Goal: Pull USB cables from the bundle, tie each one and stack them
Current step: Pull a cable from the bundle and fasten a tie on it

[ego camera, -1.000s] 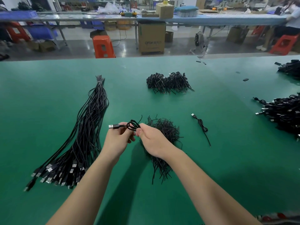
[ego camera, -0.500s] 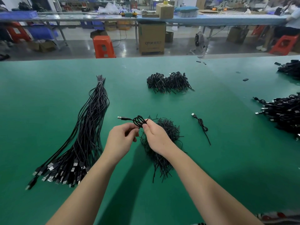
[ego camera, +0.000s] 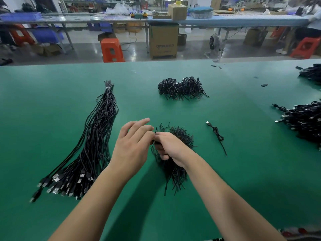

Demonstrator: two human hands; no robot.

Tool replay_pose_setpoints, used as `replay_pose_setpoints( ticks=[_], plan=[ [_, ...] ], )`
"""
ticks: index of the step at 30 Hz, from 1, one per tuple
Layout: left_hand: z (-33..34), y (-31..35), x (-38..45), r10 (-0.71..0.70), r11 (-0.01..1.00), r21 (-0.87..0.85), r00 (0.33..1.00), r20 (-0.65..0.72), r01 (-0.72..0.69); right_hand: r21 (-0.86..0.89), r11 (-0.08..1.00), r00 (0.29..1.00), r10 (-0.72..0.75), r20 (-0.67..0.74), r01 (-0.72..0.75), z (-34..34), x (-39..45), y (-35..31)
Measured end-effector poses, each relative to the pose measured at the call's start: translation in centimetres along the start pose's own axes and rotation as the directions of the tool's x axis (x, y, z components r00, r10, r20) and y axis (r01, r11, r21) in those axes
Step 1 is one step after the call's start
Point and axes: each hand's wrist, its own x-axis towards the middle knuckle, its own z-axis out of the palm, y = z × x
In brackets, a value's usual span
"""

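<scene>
Half a second back the coiled USB cable stood clear above both hands with its plug pointing left; now that plug is out of sight and the hands have closed together over the near pile of twist ties [ego camera: 175, 153]. Only a dark bit of the coiled USB cable [ego camera: 155, 142] shows, caught between the two hands, with one thin black end sticking up just above the knuckles. Right hand [ego camera: 171, 147] is curled around that coil, fingers folded under and gripping it. Left hand [ego camera: 133, 145] has its index and middle fingers stretched forward and slightly spread, while its thumb side presses against the coil; whether it pinches the cable or a tie cannot be told. On the green table [ego camera: 243, 171], the long bundle of USB cables [ego camera: 90, 145] lies to the left, bound at its far tip, plugs fanned toward the near edge. A second heap of twist ties [ego camera: 181, 88] sits farther back. One loose USB cable [ego camera: 216, 134] lies to the right of the hands, apart from them. Tied cables are stacked at the right edge [ego camera: 305, 121].
</scene>
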Motion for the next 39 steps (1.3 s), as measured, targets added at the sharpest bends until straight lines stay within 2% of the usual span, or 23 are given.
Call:
replay_pose_setpoints(
  ticks=[2,4,7,10,11,12,14,18,20,23,25,27,29,31,35,39],
  plan=[
    [-0.1,-0.3,0.3,-0.044,0.997,-0.065,0.998,0.034,0.046,0.005,1.000,0.997,0.026,0.077,-0.027,0.2,-0.3,-0.1],
    [-0.3,-0.5,0.3,-0.198,0.970,-0.127,0.978,0.071,0.206,0.019,0.999,0.993,0.025,0.114,-0.027,0.5,-0.4,-0.2],
    [-0.6,-0.3,0.2,-0.443,0.848,-0.241,0.881,0.164,0.472,0.007,1.000,0.993,0.002,0.120,-0.002,0.9,-0.6,-0.1],
    [-0.6,-0.1,0.5,-0.580,0.704,-0.328,0.777,0.245,0.629,-0.025,0.999,0.995,-0.032,0.096,0.034,1.3,-0.9,0.0],
    [-0.6,-0.2,0.7,-0.613,0.652,-0.351,0.740,0.277,0.672,-0.109,0.991,0.995,-0.068,0.078,0.076,1.5,-0.9,0.0],
    [-0.7,-0.4,0.8,-0.633,0.611,-0.360,0.709,0.311,0.704,-0.257,0.956,0.990,-0.129,0.055,0.139,1.6,-0.9,0.0],
    [-0.8,-0.8,1.0,-0.643,0.550,-0.360,0.657,0.393,0.754,-0.541,0.807,0.967,-0.251,0.051,0.238,1.8,-1.0,0.2],
    [-1.1,-1.5,1.3,-0.635,0.409,-0.378,0.557,0.535,0.830,-0.717,0.631,0.936,-0.341,0.086,0.296,1.8,-1.2,0.3],
    [-1.3,-1.7,1.4,-0.624,0.372,-0.389,0.537,0.567,0.843,-0.787,0.537,0.925,-0.365,0.108,0.304,1.9,-1.3,0.3],
    [-1.5,-1.6,1.4,-0.673,0.438,-0.345,0.557,0.486,0.830,-0.852,0.427,0.907,-0.404,0.120,0.303,1.9,-1.3,0.3],
    [-1.8,-1.5,1.2,-0.715,0.551,-0.271,0.614,0.336,0.790,-0.876,0.382,0.898,-0.423,0.117,0.294,1.9,-1.1,0.3],
    [-2.1,-1.2,1.0,-0.681,0.660,-0.196,0.688,0.253,0.725,-0.895,0.350,0.890,-0.444,0.102,0.277,1.9,-1.0,0.3],
    [-2.1,-0.7,0.9,-0.609,0.748,-0.126,0.749,0.260,0.652,-0.911,0.323,0.877,-0.474,0.077,0.255,1.9,-0.8,0.5],
    [-2.1,-0.4,0.9,-0.553,0.796,-0.095,0.782,0.288,0.598,-0.929,0.289,0.858,-0.511,0.054,0.231,2.0,-0.6,0.8],
    [-2.1,0.0,1.0,-0.523,0.810,-0.092,0.784,0.334,0.580,-0.963,0.200,0.830,-0.556,0.039,0.179,2.4,-0.5,1.2],
    [-1.9,0.4,1.2,-0.511,0.839,0.001,0.786,0.347,0.544,-0.954,0.244,0.821,-0.572,0.001,0.172,2.7,-0.7,1.5]
  ],
)
